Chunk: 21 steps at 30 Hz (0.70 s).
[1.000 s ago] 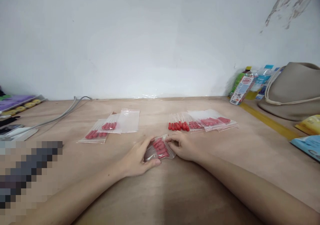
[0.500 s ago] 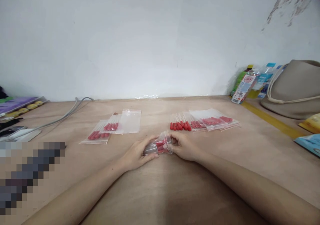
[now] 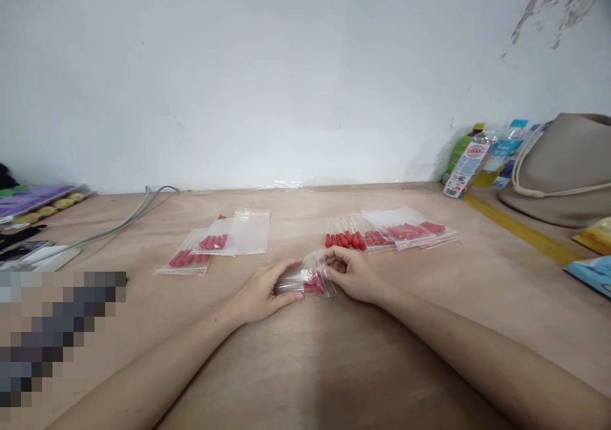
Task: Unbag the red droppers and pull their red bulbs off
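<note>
In the head view, a clear zip bag (image 3: 314,282) with red-tipped sticks in it lies on the table between my hands. My left hand (image 3: 265,293) curves round the bag's left end, thumb along the near side and fingers along the far side. At the right end, my right hand (image 3: 352,273) pinches the bag's edge with thumb and fingertips; part of that grip is hidden. Just beyond lie several loose red-tipped sticks (image 3: 344,238). Filled zip bags (image 3: 405,229) overlap to their right. More filled bags (image 3: 189,256) lie at left, beside an empty zip bag (image 3: 251,231).
Drink bottles (image 3: 470,163) and a beige hat (image 3: 563,163) stand at the back right, near yellow tape (image 3: 520,229). Packets (image 3: 592,274) lie at the right edge. A grey cable (image 3: 119,226) and a purple tray (image 3: 38,201) are at left. A wall closes the back.
The red tips inside the bag have shifted slightly right and lie flatter. The bag's right end is less bunched, and my right hand's fingers have changed their hold on its edge.
</note>
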Available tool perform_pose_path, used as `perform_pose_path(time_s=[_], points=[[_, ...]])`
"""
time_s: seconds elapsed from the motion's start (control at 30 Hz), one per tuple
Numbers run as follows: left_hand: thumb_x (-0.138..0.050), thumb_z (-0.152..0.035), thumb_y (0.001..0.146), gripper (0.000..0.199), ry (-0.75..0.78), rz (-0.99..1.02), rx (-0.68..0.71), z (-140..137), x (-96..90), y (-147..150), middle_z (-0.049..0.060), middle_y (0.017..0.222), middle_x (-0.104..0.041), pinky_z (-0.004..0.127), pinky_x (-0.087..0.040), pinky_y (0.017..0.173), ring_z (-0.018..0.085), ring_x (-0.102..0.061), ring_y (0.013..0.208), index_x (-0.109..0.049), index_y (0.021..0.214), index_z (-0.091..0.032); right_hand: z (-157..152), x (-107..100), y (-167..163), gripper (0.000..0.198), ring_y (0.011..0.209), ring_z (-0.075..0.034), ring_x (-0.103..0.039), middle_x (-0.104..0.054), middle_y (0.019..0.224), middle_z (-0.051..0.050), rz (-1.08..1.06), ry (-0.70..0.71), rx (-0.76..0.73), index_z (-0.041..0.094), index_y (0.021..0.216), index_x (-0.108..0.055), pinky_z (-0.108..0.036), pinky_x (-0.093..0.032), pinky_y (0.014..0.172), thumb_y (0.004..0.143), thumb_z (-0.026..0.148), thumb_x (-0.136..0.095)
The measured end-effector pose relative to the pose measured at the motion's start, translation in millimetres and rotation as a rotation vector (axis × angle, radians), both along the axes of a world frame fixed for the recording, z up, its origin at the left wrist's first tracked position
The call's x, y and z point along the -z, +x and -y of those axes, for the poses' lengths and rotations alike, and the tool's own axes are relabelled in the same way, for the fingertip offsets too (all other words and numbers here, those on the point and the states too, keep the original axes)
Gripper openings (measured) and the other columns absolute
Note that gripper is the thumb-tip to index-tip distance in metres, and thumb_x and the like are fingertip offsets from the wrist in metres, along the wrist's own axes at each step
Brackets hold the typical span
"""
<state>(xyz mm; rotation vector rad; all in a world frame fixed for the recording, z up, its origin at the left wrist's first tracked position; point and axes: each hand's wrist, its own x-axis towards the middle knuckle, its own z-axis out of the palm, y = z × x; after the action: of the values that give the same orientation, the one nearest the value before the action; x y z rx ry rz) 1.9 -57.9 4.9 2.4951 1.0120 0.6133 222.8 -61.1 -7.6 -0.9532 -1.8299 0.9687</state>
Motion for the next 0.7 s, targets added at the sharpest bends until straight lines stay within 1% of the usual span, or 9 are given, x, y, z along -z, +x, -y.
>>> perform_pose_path(time_s=[0.07, 0.13, 0.2, 0.27, 0.4, 0.47, 0.6, 0.7], points=[[-0.055, -0.042, 0.078, 0.052, -0.006, -0.001, -0.005, 0.7, -1.1, 0.5, 0.009, 0.12, -0.054, 0.038, -0.045, 0.087, 0.022, -0.054, 0.104, -0.042, 0.123, -0.021, -1.6, 0.3, 3.0, 0.015, 0.057, -0.008, -0.046, -0.055, 0.07, 0.002, 0.073, 0.01, -0.063, 0.016, 0.087, -0.058, -0.02, -0.039, 0.052, 0.075, 0.026, -0.058], [-0.055, -0.042, 0.078, 0.052, -0.013, -0.004, -0.014, 1.0, -1.4, 0.5, 0.009, 0.121, -0.053, 0.037, -0.045, 0.087, 0.022, -0.054, 0.104, -0.042, 0.123, -0.022, -2.2, -0.1, 5.7, 0.014, 0.056, -0.007, -0.043, -0.053, 0.066, 0.003, 0.166, 0.043, -0.099, 0.016, 0.085, -0.06, -0.019, -0.036, 0.05, 0.074, 0.025, -0.06], [-0.055, -0.043, 0.078, 0.053, -0.02, -0.012, -0.019, 1.1, -1.1, 0.1, 0.008, 0.122, -0.052, 0.036, -0.046, 0.086, 0.022, -0.053, 0.105, -0.041, 0.124, -0.022, -1.9, -1.6, 7.5, 0.011, 0.054, -0.007, -0.042, -0.05, 0.062, 0.004, 0.221, 0.047, -0.074, 0.016, 0.081, -0.061, -0.019, -0.035, 0.048, 0.073, 0.024, -0.061], [-0.056, -0.044, 0.077, 0.053, -0.02, -0.018, -0.024, 0.9, -0.6, -0.4, 0.008, 0.122, -0.052, 0.035, -0.047, 0.084, 0.022, -0.053, 0.105, -0.042, 0.124, -0.022, -0.9, -4.3, 8.7, 0.01, 0.053, -0.007, -0.043, -0.05, 0.061, 0.004, 0.231, 0.029, -0.052, 0.016, 0.08, -0.06, -0.019, -0.035, 0.047, 0.073, 0.022, -0.06], [-0.056, -0.045, 0.077, 0.053, -0.018, -0.014, -0.029, 0.3, 0.3, -0.8, 0.008, 0.121, -0.053, 0.035, -0.048, 0.082, 0.022, -0.054, 0.103, -0.044, 0.123, -0.022, -0.2, -12.1, 11.7, 0.011, 0.057, -0.008, -0.048, -0.057, 0.067, 0.001, 0.159, -0.028, -0.076, 0.015, 0.082, -0.059, -0.02, -0.039, 0.05, 0.074, 0.022, -0.058], [-0.055, -0.045, 0.077, 0.052, -0.019, -0.01, -0.026, -0.3, 1.2, -1.0, 0.008, 0.121, -0.053, 0.036, -0.047, 0.083, 0.022, -0.054, 0.102, -0.044, 0.122, -0.022, -2.1, -15.8, 14.1, 0.014, 0.058, -0.008, -0.051, -0.059, 0.068, 0.001, 0.102, -0.084, -0.071, 0.015, 0.083, -0.06, -0.021, -0.042, 0.053, 0.073, 0.025, -0.06], [-0.056, -0.044, 0.077, 0.052, -0.003, -0.003, -0.023, -2.3, 4.4, -2.3, 0.008, 0.12, -0.054, 0.036, -0.046, 0.084, 0.022, -0.054, 0.102, -0.044, 0.122, -0.022, -10.5, -24.9, 24.7, 0.016, 0.061, -0.01, -0.057, -0.063, 0.07, -0.001, -0.03, -0.227, -0.008, 0.014, 0.079, -0.062, -0.023, -0.046, 0.058, 0.068, 0.026, -0.064], [-0.056, -0.044, 0.077, 0.052, -0.001, -0.014, -0.021, -3.4, 6.5, -3.8, 0.008, 0.121, -0.053, 0.035, -0.046, 0.084, 0.022, -0.054, 0.104, -0.044, 0.122, -0.022, -17.6, -39.7, 43.6, 0.012, 0.061, -0.01, -0.059, -0.065, 0.07, -0.002, -0.03, -0.247, 0.055, 0.015, 0.073, -0.062, -0.023, -0.047, 0.058, 0.065, 0.023, -0.065]])
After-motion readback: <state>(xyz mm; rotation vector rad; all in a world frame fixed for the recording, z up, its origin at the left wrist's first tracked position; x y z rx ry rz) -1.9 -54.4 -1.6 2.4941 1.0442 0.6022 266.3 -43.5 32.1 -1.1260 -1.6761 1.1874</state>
